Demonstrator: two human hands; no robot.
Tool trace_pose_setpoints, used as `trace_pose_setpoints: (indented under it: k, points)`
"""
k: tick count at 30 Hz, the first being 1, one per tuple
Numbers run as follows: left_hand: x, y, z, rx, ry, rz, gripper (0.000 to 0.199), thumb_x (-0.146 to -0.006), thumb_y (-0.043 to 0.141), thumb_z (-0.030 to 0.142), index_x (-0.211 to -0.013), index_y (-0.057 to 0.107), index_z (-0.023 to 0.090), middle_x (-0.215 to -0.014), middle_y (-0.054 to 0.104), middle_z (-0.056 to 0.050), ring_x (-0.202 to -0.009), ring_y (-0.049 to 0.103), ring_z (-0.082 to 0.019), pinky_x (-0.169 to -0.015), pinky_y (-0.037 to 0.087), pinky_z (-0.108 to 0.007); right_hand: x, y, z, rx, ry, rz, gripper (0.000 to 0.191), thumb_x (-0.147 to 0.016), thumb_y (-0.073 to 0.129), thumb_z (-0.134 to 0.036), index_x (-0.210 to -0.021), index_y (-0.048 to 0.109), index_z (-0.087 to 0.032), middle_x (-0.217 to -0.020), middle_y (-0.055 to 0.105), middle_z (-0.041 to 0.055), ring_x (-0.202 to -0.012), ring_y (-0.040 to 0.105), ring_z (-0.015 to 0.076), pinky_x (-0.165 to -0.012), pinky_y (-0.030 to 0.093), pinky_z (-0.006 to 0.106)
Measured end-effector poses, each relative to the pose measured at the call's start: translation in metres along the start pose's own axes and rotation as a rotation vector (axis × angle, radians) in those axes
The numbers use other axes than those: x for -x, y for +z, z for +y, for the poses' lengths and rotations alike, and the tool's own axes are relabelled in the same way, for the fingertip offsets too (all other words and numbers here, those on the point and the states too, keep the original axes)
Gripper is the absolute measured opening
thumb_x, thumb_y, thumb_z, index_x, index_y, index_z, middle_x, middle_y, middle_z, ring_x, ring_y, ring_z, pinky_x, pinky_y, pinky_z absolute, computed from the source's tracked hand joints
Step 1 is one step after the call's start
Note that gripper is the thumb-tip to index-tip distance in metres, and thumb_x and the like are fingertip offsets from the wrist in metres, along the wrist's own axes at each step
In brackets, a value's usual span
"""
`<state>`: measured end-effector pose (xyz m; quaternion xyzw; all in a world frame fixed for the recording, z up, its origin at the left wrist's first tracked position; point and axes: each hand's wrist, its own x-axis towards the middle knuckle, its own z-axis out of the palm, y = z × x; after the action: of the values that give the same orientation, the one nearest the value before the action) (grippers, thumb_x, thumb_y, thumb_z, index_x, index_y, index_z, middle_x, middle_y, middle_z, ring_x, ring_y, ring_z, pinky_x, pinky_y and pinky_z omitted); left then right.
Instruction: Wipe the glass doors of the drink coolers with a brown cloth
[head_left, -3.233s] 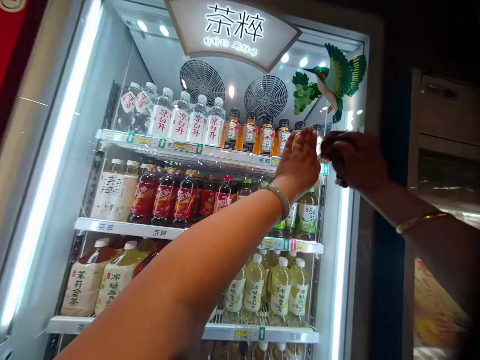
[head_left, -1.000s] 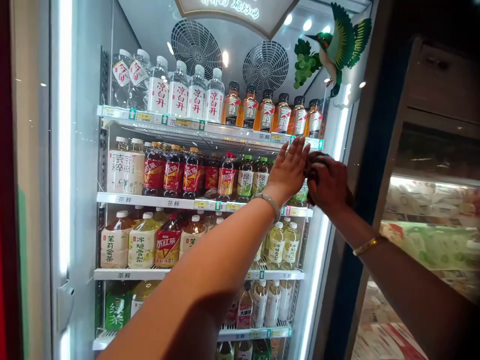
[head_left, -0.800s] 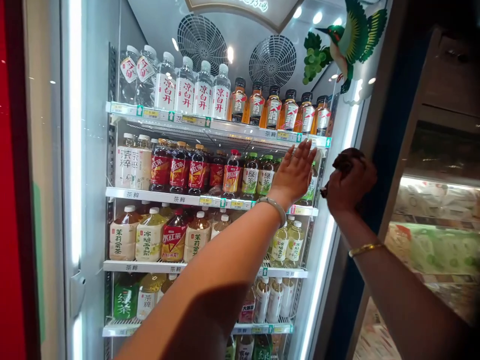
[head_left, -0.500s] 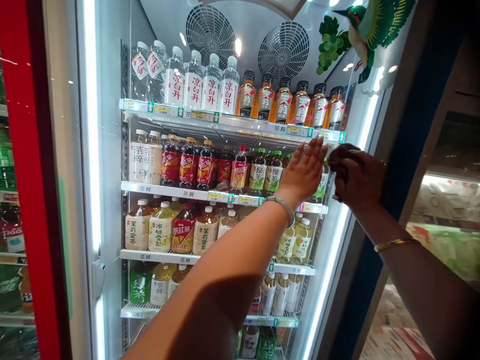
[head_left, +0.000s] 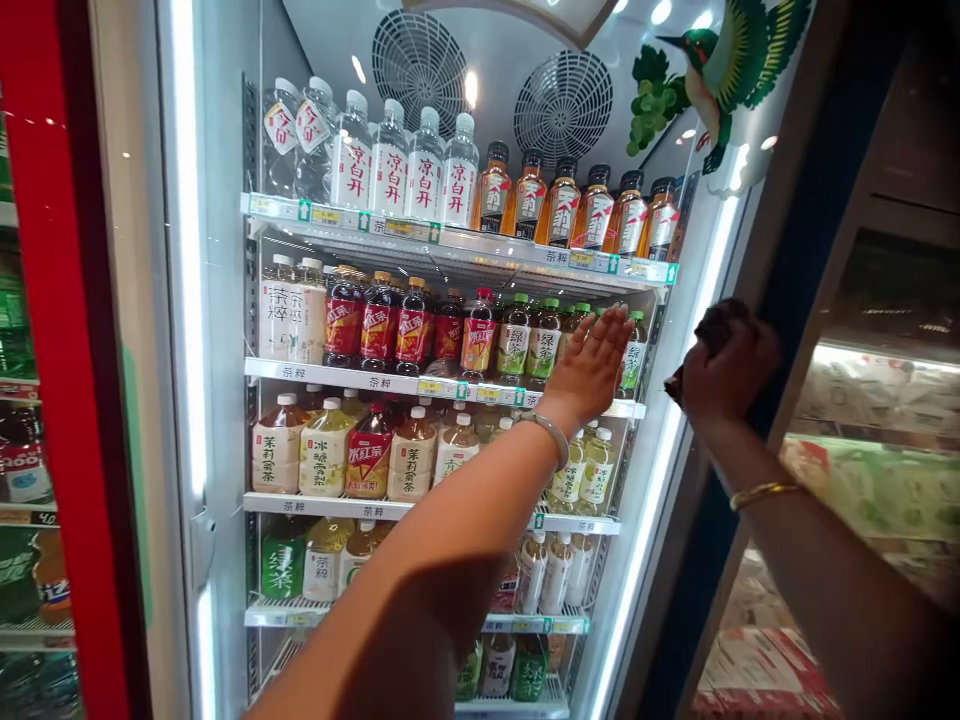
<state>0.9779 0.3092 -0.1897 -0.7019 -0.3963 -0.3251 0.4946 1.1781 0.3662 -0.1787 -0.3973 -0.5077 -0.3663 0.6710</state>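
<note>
My left hand (head_left: 587,368) lies flat with its fingers stretched out, level with the green-capped tea bottles (head_left: 514,338). It appears to rest on the glass door (head_left: 480,262) of a lit drinks fridge. A pale bangle (head_left: 551,435) circles that wrist. Farther right, my right hand (head_left: 731,375) is closed on a dark, crumpled cloth (head_left: 721,322), which pokes out above and below the fingers. This hand is beside the door's right frame, partly in shadow, and a gold bangle (head_left: 769,492) is on its wrist. My left forearm hides part of the lower shelves.
Bottled drinks fill several shelves, with clear water bottles (head_left: 390,160) and amber bottles (head_left: 564,205) on top. A bird decoration (head_left: 720,85) and green grapes (head_left: 651,100) are at the upper right. A door lock (head_left: 201,550) is at left. Packaged goods (head_left: 862,480) stand at right.
My left hand has slid slightly down and left. My right hand, with the dark cloth, has moved away from it to the right and slightly downward, and its fingers are closed more tightly.
</note>
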Motion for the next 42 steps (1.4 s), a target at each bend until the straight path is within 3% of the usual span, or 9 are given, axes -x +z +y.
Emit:
trace_pose_setpoints:
  k: [4,8,14,21,26,33,36,39,42]
  points:
    - [0.012,0.003,0.000,-0.043,0.038,0.049,0.063,-0.104,0.031,0.023,-0.162,0.025,-0.001,-0.172,0.022,-0.018,-0.161,0.020,-0.028,-0.135,0.020,-0.047,0.041,0.001,-0.034,-0.023,-0.089,-0.067,0.039,-0.086,0.057,-0.029,-0.124,0.060,-0.021,-0.143,0.054,0.0204,-0.132,0.050,0.0371,-0.107,0.041,0.061]
    - [0.014,0.006,-0.002,-0.083,0.041,0.066,0.063,-0.104,0.029,0.023,-0.161,0.025,-0.004,-0.172,0.022,-0.019,-0.161,0.020,-0.029,-0.135,0.019,-0.047,0.011,0.000,-0.032,-0.099,-0.373,-0.231,0.034,-0.086,0.059,-0.031,-0.119,0.063,-0.025,-0.142,0.058,0.0142,-0.131,0.053,0.0320,-0.109,0.043,0.051]
    - [0.017,0.004,-0.001,-0.107,0.052,0.040,0.064,-0.103,0.029,0.022,-0.162,0.023,-0.001,-0.172,0.022,-0.019,-0.161,0.021,-0.028,-0.135,0.018,-0.048,0.051,0.006,-0.033,-0.007,-0.051,0.086,0.038,-0.089,0.057,-0.030,-0.126,0.060,-0.022,-0.141,0.055,0.0250,-0.130,0.051,0.0420,-0.104,0.041,0.064]
    - [0.015,0.001,-0.017,-0.089,0.151,0.007,0.060,-0.104,0.028,0.022,-0.158,0.035,-0.002,-0.172,0.027,-0.016,-0.161,0.022,-0.026,-0.135,0.018,-0.044,0.044,0.004,-0.022,-0.101,-0.387,-0.152,0.028,-0.084,0.064,-0.031,-0.111,0.065,-0.024,-0.134,0.062,0.0141,-0.124,0.058,0.0319,-0.107,0.046,0.050]
    - [0.022,0.000,-0.020,-0.040,0.130,0.037,0.061,-0.103,0.027,0.019,-0.162,0.026,0.001,-0.172,0.028,-0.013,-0.161,0.023,-0.025,-0.135,0.020,-0.046,0.079,0.004,-0.041,0.006,-0.055,0.087,0.036,-0.087,0.059,-0.027,-0.123,0.061,-0.019,-0.138,0.057,0.0229,-0.129,0.054,0.0380,-0.104,0.045,0.060]
    - [0.033,-0.012,-0.048,-0.051,0.077,0.047,0.061,-0.105,0.030,0.024,-0.163,0.027,0.007,-0.172,0.027,-0.008,-0.161,0.024,-0.021,-0.135,0.020,-0.045,0.059,0.011,-0.058,-0.102,-0.453,-0.162,0.032,-0.084,0.064,-0.032,-0.116,0.065,-0.026,-0.135,0.061,0.0133,-0.124,0.056,0.0326,-0.103,0.047,0.051]
    - [0.045,-0.019,-0.064,-0.036,0.076,0.050,0.061,-0.106,0.031,0.027,-0.165,0.024,0.014,-0.173,0.025,-0.003,-0.162,0.022,-0.020,-0.136,0.018,-0.049,0.059,0.009,-0.047,-0.089,-0.295,-0.021,0.033,-0.083,0.065,-0.031,-0.116,0.066,-0.025,-0.134,0.061,0.0181,-0.122,0.058,0.0348,-0.103,0.046,0.052]
    - [0.060,-0.026,-0.076,-0.033,0.008,0.042,0.063,-0.105,0.033,0.027,-0.165,0.020,0.013,-0.174,0.024,-0.004,-0.162,0.019,-0.019,-0.136,0.016,-0.049,0.095,0.004,-0.083,-0.021,-0.060,0.105,0.040,-0.086,0.063,-0.029,-0.125,0.062,-0.021,-0.138,0.057,0.0225,-0.126,0.054,0.0392,-0.102,0.045,0.058]
    - [0.075,-0.035,-0.089,-0.036,-0.002,0.024,0.067,-0.104,0.036,0.027,-0.166,0.016,0.013,-0.174,0.021,-0.005,-0.163,0.016,-0.020,-0.136,0.014,-0.051,0.108,0.005,-0.137,-0.078,-0.257,-0.037,0.037,-0.086,0.064,-0.028,-0.123,0.063,-0.026,-0.139,0.057,0.0143,-0.129,0.052,0.0355,-0.104,0.045,0.056]
